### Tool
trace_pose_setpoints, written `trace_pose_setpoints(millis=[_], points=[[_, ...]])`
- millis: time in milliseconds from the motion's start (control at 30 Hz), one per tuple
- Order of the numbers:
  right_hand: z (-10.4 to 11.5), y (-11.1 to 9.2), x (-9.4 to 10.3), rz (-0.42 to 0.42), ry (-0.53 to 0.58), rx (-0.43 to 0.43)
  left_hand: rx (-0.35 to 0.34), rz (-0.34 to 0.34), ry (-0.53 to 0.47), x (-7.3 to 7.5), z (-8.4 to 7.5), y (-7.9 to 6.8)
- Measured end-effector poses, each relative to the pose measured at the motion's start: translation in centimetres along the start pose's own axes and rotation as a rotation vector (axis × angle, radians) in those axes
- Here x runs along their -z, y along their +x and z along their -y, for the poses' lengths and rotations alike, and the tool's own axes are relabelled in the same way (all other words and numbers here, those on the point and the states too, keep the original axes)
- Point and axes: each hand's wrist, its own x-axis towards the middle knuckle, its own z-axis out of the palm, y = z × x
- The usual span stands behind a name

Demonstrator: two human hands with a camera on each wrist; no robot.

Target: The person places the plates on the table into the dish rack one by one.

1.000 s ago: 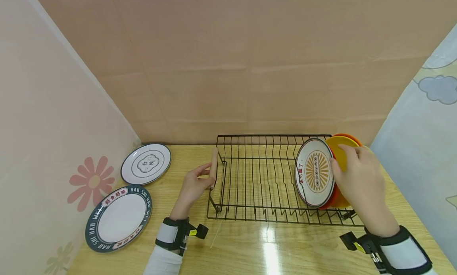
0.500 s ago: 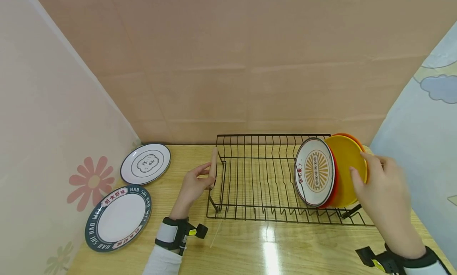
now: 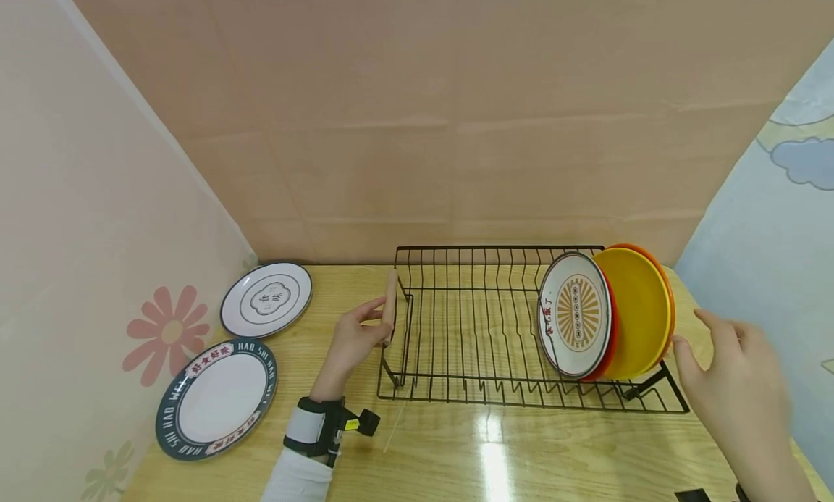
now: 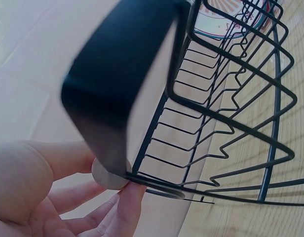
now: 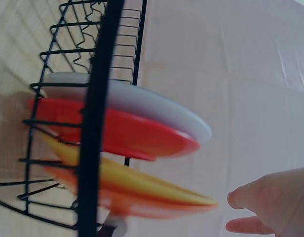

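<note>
In the head view, a black wire dish rack (image 3: 502, 247) stands on the table. My left hand (image 3: 352, 340) grips the round wooden handle (image 3: 390, 303) at its left end, thumb and fingers about it. Toward the rack's right end, plates lean on edge: a white plate with a sunburst print (image 3: 576, 321), a red plate (image 3: 611, 353) mostly hidden behind it, a yellow plate (image 3: 638, 314) and an orange plate (image 3: 670, 299). Just right of them, my right hand (image 3: 743, 386) hovers with nothing in it, fingers loosely bent. The right wrist view shows a gap between those fingertips and the yellow plate's edge (image 5: 167, 191).
Left of the rack lie a white plate with a thin dark rim (image 3: 267, 299) and a white plate with a wide dark green lettered rim (image 3: 218, 400). A brown sheet (image 3: 449, 125) hangs behind the table, and patterned walls rise at both sides.
My right hand has let go of the yellow plate and drawn away to the right and down. That plate stays leaning in the rack. The left hand keeps its grip on the handle.
</note>
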Motion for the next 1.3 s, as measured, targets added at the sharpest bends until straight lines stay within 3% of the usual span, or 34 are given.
trace_pose_setpoints(millis=[67, 267, 567, 967, 1300], points=[[-0.5, -0.5, 0.0, 0.0, 0.002, -0.01, 0.003, -0.002, -0.002, 0.0, 0.0, 0.0], [-1.9, -1.8, -0.5, -0.02, -0.006, 0.065, 0.021, -0.005, -0.012, -0.1, -0.1, 0.0], [-3.4, -3.2, -1.8, 0.086, -0.019, 0.074, 0.007, -0.005, -0.007, -0.1, 0.0, 0.0], [-4.9, -3.7, -3.5, 0.148, 0.019, 0.148, 0.004, -0.001, -0.006, -0.1, 0.0, 0.1], [-4.6, -3.7, -3.9, 0.172, 0.028, 0.133, 0.015, -0.001, 0.0, 0.0, -0.2, 0.0]])
